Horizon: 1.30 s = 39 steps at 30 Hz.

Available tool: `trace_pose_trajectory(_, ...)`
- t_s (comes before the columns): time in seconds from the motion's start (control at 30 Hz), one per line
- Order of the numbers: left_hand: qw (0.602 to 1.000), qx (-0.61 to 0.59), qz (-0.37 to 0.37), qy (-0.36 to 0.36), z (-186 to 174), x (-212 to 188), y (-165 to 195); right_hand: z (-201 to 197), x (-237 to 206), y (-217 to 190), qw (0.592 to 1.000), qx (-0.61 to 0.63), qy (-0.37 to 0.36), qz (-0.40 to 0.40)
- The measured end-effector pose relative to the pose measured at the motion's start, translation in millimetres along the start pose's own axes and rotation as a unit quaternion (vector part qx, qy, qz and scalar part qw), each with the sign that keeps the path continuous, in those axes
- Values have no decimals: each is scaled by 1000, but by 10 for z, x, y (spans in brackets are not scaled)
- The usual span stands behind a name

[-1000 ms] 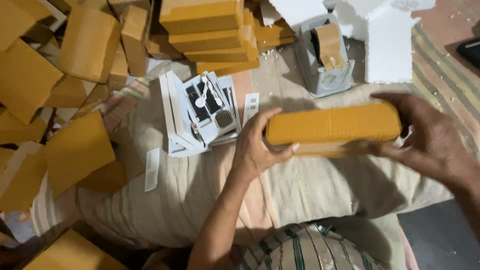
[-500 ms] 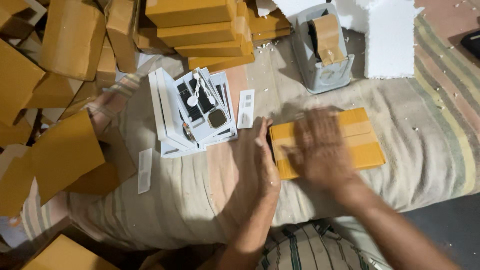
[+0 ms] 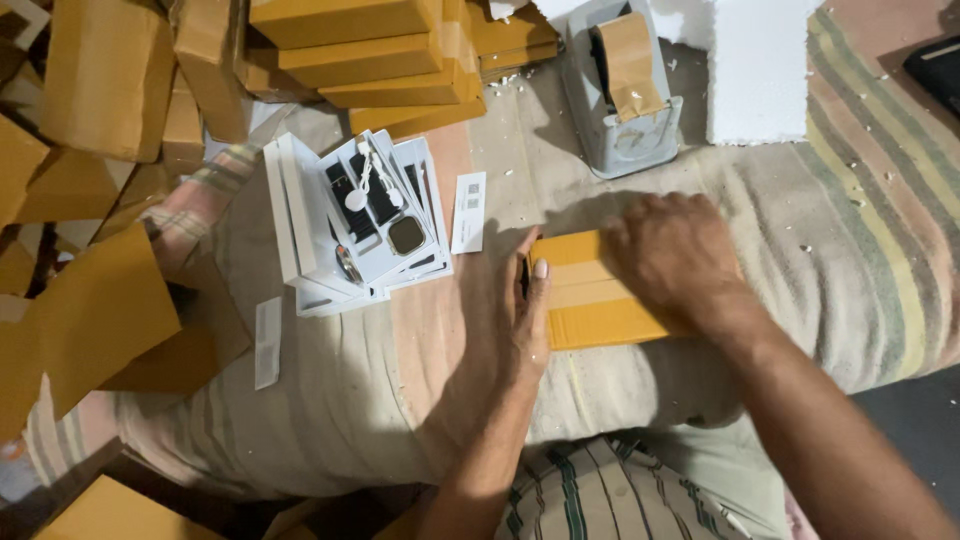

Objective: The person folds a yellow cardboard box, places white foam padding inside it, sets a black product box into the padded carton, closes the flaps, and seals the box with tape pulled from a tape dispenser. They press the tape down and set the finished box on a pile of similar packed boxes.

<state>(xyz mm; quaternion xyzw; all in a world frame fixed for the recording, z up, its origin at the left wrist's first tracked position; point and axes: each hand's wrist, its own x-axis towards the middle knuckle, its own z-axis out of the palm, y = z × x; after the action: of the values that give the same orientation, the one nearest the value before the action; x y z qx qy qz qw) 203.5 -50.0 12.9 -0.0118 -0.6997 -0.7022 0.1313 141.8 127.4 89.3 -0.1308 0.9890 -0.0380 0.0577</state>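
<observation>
Box: flat yellow-brown cardboard box lies centre-right of the frame on the beige striped cloth, long side running left to right.
Right hand: right hand is spread palm-down over the top of the box, fingers splayed, clamped on nothing, simply pressing flat.
Left hand: left hand lies flat with fingers together, its edge touching the box's left end, bracing it; nothing is held.
Doing it well: I'd say even pressure matters here, palm weight over the seam while the other hand stops the box sliding on the soft cloth.
Just left: fanned set of white product trays with small dark gadgets sits centre-left, with a small white paper slip between it and the box.
Above: grey tape dispenser with a brown tape roll stands at upper centre, apart from the box.
Further out: stacked yellow-brown cartons fill the upper left, and a white foam slab lies at upper right.
</observation>
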Motion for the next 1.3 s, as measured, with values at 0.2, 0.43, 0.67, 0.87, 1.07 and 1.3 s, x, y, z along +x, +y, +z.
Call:
trace_pose_trajectory(0.2, 994, 37, 96, -21, -42, 26, 35, 145, -572, 419, 986, 10, 166, 20)
trace_pose_trajectory(0.43, 885, 331, 297, -135, -279, -161, 178, 278, -962, 112, 970, -52, 228, -71)
trace_pose_trajectory(0.67, 865, 427, 187, -186, -231, -122, 337, 106, -535, -333, 954, -251, 42, -160)
trace_pose_trajectory(0.87, 883, 392, 178, -188, -314, -75, 185, 120, -395, -115, 970, -139, 62, -189)
trace_pose_trajectory(1.07, 861, 425, 201, -193, -530, -103, 130, 290, -554, 576, 982, 10, 120, -148)
trace_pose_trajectory(1.3, 827, 490, 195, -194, -271, -102, 426, 315, -681, 484, 956, -67, 248, -145)
